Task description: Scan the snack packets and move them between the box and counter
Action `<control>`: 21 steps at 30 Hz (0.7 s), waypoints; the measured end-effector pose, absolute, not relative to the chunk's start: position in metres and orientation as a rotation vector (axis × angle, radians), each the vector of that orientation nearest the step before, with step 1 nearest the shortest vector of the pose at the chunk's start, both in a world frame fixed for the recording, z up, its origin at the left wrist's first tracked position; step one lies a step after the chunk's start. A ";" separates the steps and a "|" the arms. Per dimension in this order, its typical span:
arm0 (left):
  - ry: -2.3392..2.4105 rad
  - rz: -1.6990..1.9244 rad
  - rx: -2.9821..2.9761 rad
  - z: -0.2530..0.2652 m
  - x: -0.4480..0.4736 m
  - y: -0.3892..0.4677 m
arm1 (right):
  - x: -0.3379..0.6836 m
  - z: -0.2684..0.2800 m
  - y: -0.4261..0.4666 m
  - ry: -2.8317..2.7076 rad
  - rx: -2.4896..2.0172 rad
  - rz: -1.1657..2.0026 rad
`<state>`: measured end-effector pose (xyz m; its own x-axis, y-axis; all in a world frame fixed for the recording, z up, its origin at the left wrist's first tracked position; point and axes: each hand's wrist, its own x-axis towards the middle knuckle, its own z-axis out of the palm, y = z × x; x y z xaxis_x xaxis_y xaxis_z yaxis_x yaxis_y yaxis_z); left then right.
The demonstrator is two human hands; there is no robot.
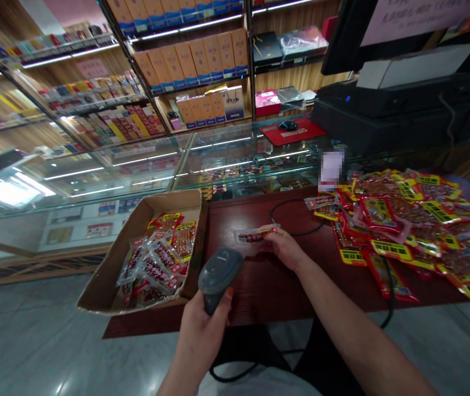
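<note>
My left hand [204, 330] is wrapped round the handle of a dark grey barcode scanner [220, 269], its head tilted up toward the middle of the table. Just beyond it, my right hand [282, 247] pinches one end of a small clear snack packet [255, 235] with dark contents and a red label. The packet is held a little above the dark red tabletop. Left of the scanner stands an open cardboard box [202, 231] with several similar snack packets [158, 264] in it. To the right lies a heap of red and yellow snack packets [408, 220].
A glass display counter [144, 159] runs behind the wooden table [255, 297]. On it lie a red mouse pad [311, 131] and a mouse [288, 125]. A monitor [344, 38] stands at right. A black cable [390, 291] hangs over the table's front edge. Stocked shelves line the wall.
</note>
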<state>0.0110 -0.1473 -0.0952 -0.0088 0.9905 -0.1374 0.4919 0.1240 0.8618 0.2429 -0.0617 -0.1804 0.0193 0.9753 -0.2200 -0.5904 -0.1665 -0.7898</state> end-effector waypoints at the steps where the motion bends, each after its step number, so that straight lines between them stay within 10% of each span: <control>1: 1.608 0.790 1.477 -0.095 0.009 -0.147 | 0.243 -0.180 -0.061 -0.567 -0.913 1.519; 21: 1.280 0.796 0.942 -0.154 0.014 -0.128 | 0.119 -0.074 -0.035 -1.141 -0.647 1.675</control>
<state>0.0145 -0.1279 -0.1545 0.1329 0.8984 -0.4185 0.0218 0.4195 0.9075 0.1194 -0.0354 -0.0741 -0.3869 0.9178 0.0892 -0.4194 -0.0890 -0.9034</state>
